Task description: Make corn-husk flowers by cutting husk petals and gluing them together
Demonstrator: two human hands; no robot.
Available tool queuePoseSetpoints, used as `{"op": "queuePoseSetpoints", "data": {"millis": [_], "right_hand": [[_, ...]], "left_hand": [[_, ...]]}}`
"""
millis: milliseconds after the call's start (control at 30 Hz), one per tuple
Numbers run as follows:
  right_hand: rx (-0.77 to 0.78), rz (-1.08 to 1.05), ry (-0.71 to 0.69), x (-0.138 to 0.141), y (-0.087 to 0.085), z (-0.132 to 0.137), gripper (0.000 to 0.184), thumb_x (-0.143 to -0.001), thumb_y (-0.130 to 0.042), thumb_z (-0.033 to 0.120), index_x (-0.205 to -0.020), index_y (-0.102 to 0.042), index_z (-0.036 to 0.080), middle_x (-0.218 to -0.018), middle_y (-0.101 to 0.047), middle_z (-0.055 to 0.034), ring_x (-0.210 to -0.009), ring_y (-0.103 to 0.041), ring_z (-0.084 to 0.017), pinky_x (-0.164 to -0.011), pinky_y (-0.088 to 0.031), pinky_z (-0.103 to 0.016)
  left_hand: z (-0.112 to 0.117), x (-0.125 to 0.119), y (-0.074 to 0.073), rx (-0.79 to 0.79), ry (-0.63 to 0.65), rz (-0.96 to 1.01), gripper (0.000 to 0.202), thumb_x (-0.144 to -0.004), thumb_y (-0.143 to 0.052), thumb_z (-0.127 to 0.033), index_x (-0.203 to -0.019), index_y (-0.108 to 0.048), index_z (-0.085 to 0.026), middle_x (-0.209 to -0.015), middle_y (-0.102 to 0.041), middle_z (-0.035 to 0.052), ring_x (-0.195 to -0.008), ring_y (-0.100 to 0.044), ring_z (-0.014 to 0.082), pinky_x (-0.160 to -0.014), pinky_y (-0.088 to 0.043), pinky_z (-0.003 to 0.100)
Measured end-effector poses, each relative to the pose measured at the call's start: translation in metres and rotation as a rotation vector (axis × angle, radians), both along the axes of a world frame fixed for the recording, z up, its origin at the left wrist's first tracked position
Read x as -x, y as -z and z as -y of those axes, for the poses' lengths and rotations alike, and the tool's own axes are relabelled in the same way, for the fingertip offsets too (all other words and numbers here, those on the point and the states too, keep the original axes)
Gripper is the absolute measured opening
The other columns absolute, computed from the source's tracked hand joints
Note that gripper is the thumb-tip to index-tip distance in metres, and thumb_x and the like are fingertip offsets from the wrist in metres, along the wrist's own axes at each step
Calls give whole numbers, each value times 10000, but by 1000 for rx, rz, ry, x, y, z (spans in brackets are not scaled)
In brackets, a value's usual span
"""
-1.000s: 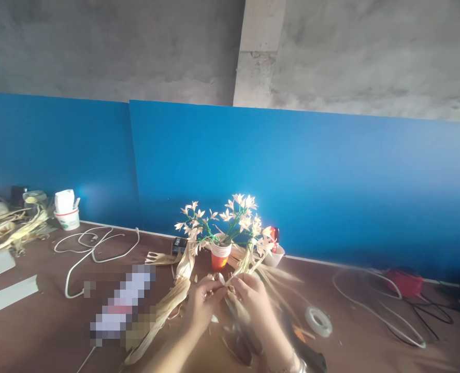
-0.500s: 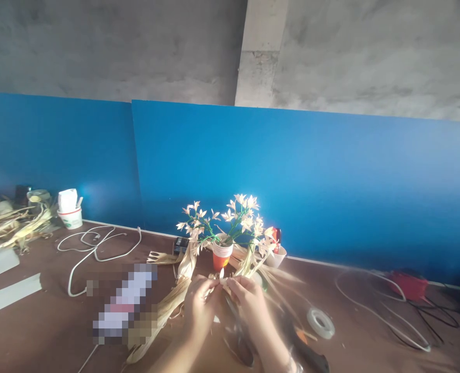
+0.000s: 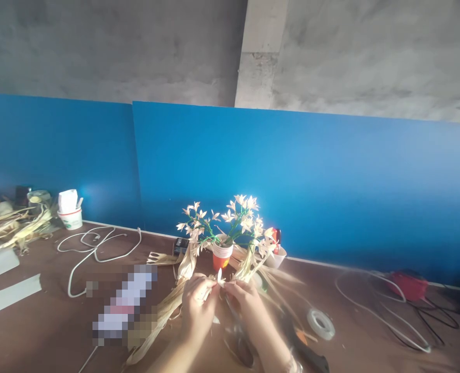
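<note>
My left hand [image 3: 199, 300] and my right hand [image 3: 245, 298] meet over the table, both with fingers pinched. Between their fingertips is a small pale corn-husk flower [image 3: 219, 277], one petal pointing up; the fingers cover part of it. Just behind stands an orange-and-white paper cup [image 3: 223, 255] holding green stems with cream husk flowers [image 3: 247, 223]. Strips of dried corn husk [image 3: 167, 305] lie left of my left hand. Scissors [image 3: 242, 348] rest on the table between my forearms, partly hidden.
On the brown table [image 3: 354, 336] are a roll of tape [image 3: 320, 324] and a dark-handled tool [image 3: 310, 355] at right. A white cable [image 3: 94, 250], a blurred-out rectangular item [image 3: 123, 303] and a husk pile [image 3: 24, 225] lie leftward. A blue partition [image 3: 292, 176] stands behind.
The petal between my fingertips now stands more upright and shows more. My hands have shifted slightly to the left; the table's other things stay put.
</note>
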State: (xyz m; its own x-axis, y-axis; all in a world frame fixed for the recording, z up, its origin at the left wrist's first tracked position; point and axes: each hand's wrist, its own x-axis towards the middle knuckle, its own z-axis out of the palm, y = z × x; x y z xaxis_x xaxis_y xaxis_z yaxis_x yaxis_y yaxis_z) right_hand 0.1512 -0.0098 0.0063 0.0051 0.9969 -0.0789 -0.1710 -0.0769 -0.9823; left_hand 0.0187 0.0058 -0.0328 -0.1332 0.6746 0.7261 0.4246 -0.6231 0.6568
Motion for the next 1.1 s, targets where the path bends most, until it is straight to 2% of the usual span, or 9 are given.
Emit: {"op": "queuePoseSetpoints", "data": {"millis": [200, 333, 500, 633, 833, 967, 1033, 1100], "right_hand": [[1, -44, 51, -6, -5, -3, 299, -646, -740, 416, -592, -559, 184, -544, -460, 54, -529, -360, -98, -529, -281, -244], [-46, 19, 88, -12, -13, 0, 267, -660, -734, 400, -602, -600, 177, -564, -527, 28, -564, -436, -122, -553, -344, -246], [-8, 66, 37, -21, -28, 9, 234, -691, -717, 380, -646, -620, 172, -578, -531, 39, -584, -447, -116, -582, -357, -233], [15, 99, 46, -26, -32, 11, 240, -677, -720, 390, -666, -643, 163, -621, -569, 17, -625, -478, -132, -619, -378, -249], [4, 156, 86, -28, -34, 11, 235, -667, -709, 354, -582, -591, 169, -533, -466, 56, -545, -392, -102, -556, -322, -240], [-30, 189, 66, -27, -32, 10, 222, -707, -687, 370, -634, -627, 169, -584, -530, 31, -586, -459, -124, -584, -368, -248], [-83, 319, 65, -31, -30, 5, 233, -747, -644, 388, -694, -671, 162, -615, -572, 9, -608, -500, -144, -587, -390, -259], [-149, 551, 103, -43, -28, 0, 246, -781, -587, 377, -764, -710, 166, -632, -612, -9, -611, -533, -164, -576, -404, -272]], "left_hand": [[-8, -4, 13, 260, 124, 193, 178, -828, -652, -337, -868, -758, -200, -810, -730, 60, -788, -689, 214, -737, -550, 319], [-7, -7, 4, 430, 249, 264, 268, -737, -735, -399, -897, -779, -188, -846, -762, 74, -825, -704, 240, -760, -562, 324], [-5, -7, -3, 590, 446, 330, 303, -764, -698, -450, -876, -787, -182, -859, -786, 79, -848, -716, 253, -786, -553, 328], [-8, -7, 1, 611, 465, 330, 318, -734, -718, -463, -843, -780, -171, -823, -785, 85, -821, -717, 257, -786, -550, 343], [-10, -9, 4, 665, 513, 352, 308, -703, -750, -441, -814, -788, -156, -758, -776, 73, -715, -692, 220, -682, -521, 294], [-11, -9, 5, 684, 480, 342, 288, -682, -760, -442, -743, -777, -162, -684, -751, 50, -637, -652, 190, -607, -483, 269], [-12, -9, 7, 690, 463, 336, 293, -679, -758, -450, -744, -779, -166, -660, -737, 37, -614, -633, 178, -580, -464, 258], [-14, -9, 9, 704, 402, 346, 318, -669, -756, -475, -738, -780, -165, -613, -709, 23, -556, -595, 157, -542, -438, 249]]}}
